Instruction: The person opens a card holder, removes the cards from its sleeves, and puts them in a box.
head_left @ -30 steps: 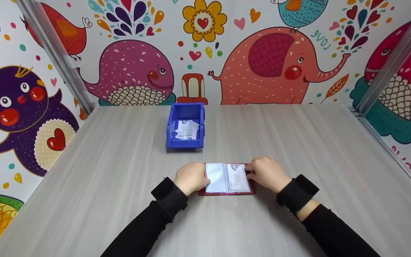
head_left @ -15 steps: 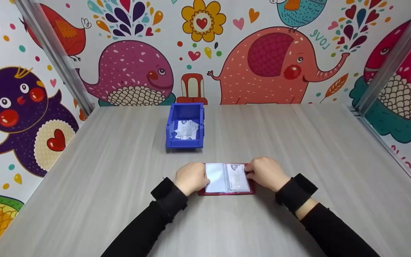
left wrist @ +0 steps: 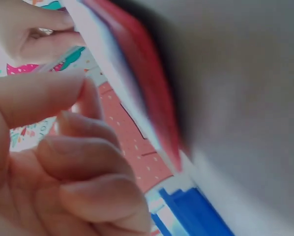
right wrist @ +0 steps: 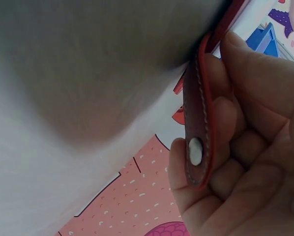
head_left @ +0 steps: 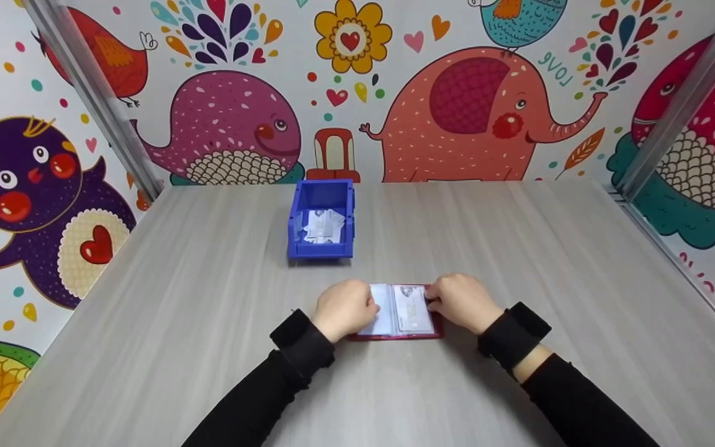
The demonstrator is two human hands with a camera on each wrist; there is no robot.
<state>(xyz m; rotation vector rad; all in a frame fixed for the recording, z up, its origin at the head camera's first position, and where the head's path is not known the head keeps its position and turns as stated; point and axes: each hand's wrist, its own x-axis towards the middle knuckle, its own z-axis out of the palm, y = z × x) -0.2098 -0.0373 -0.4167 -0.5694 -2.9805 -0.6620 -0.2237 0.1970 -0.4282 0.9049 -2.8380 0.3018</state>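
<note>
A small red card holder (head_left: 398,338) lies spread open on the table in the head view. A printed card (head_left: 414,310) shows in its right-hand clear sleeve; the left-hand page (head_left: 383,318) is pale and partly covered by my left hand (head_left: 343,310). In the left wrist view that hand's fingers are curled, thumb against index finger, near the page, with nothing visible between them. My right hand (head_left: 463,301) pinches the holder's right edge. In the right wrist view, a red stitched strap (right wrist: 198,113) with a metal snap (right wrist: 195,151) hangs across its fingers.
Beyond the holder, slightly left, stands a blue bin (head_left: 320,251) with several white printed cards (head_left: 323,226) in it. The wood-look table (head_left: 494,230) meets cartoon-printed walls (head_left: 345,105) at the back and sides.
My left hand has shifted a little right, from the holder's left edge to over its left page. The right hand keeps its grip on the right edge.
</note>
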